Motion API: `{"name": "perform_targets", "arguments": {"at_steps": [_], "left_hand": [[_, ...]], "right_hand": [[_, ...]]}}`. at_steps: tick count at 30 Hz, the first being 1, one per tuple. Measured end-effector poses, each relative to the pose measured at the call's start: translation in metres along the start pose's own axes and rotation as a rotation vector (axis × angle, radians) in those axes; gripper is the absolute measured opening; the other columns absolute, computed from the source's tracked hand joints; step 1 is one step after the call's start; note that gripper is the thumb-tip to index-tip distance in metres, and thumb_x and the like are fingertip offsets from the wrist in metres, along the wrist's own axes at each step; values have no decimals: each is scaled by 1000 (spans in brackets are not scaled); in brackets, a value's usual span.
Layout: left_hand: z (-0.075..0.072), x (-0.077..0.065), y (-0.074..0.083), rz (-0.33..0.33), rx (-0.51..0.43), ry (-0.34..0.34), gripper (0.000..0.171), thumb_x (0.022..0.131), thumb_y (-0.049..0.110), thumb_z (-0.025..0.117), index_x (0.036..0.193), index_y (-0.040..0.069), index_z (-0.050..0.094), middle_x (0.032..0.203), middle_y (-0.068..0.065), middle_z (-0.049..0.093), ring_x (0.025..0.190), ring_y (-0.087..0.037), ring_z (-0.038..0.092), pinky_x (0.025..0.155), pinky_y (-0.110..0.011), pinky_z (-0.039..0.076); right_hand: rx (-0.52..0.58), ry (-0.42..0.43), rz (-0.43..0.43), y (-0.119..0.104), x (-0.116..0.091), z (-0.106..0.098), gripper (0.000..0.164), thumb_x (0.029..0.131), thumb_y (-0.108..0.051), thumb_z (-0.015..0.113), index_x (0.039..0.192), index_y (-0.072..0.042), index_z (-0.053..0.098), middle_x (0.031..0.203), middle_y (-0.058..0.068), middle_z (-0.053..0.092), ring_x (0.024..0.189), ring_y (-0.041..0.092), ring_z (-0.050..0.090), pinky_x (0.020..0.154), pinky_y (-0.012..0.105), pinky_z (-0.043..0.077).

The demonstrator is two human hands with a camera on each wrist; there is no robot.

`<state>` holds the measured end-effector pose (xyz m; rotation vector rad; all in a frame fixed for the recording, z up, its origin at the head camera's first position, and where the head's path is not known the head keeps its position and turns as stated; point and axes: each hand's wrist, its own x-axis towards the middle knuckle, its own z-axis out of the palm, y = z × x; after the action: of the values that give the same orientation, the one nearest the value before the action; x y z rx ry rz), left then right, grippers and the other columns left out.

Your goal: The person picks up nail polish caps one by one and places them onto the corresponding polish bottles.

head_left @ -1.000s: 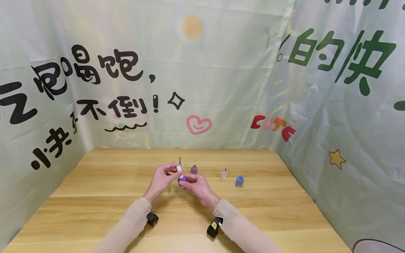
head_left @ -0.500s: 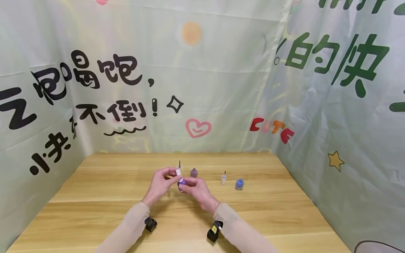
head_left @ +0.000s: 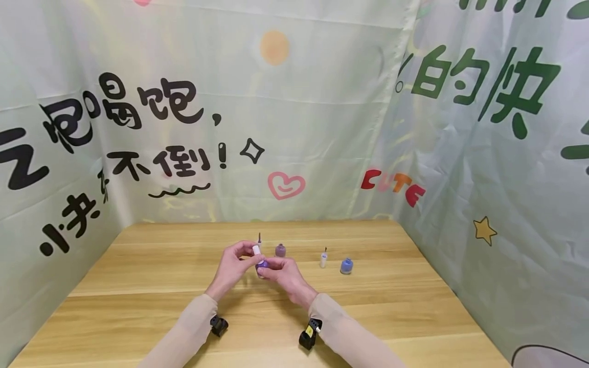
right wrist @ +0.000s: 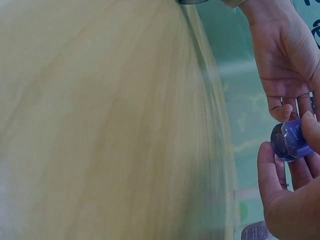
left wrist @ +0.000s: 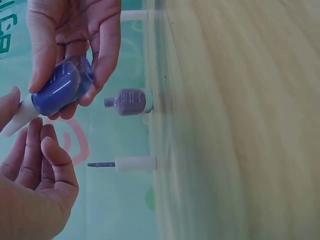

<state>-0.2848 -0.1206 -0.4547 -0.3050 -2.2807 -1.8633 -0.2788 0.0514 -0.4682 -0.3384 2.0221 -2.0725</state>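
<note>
Between both hands is a small nail polish bottle (left wrist: 62, 87) of purple-blue polish, tilted above the table. My right hand (head_left: 289, 278) grips its glass body, thumb on one side and fingers on the other. My left hand (head_left: 233, 267) pinches the long white cap (left wrist: 21, 118), which sits on the bottle's neck. Just beyond the hands stands an uncapped mauve polish bottle (left wrist: 131, 102). Beside it a white brush cap (left wrist: 135, 164) rests on its end, dark brush pointing up. In the head view the left fingers partly hide this cap.
Farther right on the wooden table (head_left: 377, 317) stand another upturned white brush cap (head_left: 324, 259) and an uncapped blue polish bottle (head_left: 346, 266). Printed fabric (head_left: 322, 128) walls the table at the back and both sides.
The head view has shifted slightly. Both hands keep nearly the same hold on the polish bottle and its cap, and the things standing on the table have not moved.
</note>
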Motion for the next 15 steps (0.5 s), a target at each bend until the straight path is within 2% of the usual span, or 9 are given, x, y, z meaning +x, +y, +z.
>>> {"name": "perform_targets", "arguments": {"at_steps": [9,15], "left_hand": [[-1,1,3,-38,-26,-2,31,83,13,79,112,6,71,92,-9,74,85,-16,64,71,-24,49],[-3,1,2,-30,-15,-53,34,86,12,76,118,5,69,105,-18,73,95,-21,67,76,-24,50]], "right_hand": [[7,3,9,0,3,-2,31,89,-8,71,118,0,68,112,15,72,92,15,70,87,34,56],[-3,-2,4,0,3,-3,31,89,-8,71,118,1,68,111,14,72,93,14,69,87,34,56]]}}
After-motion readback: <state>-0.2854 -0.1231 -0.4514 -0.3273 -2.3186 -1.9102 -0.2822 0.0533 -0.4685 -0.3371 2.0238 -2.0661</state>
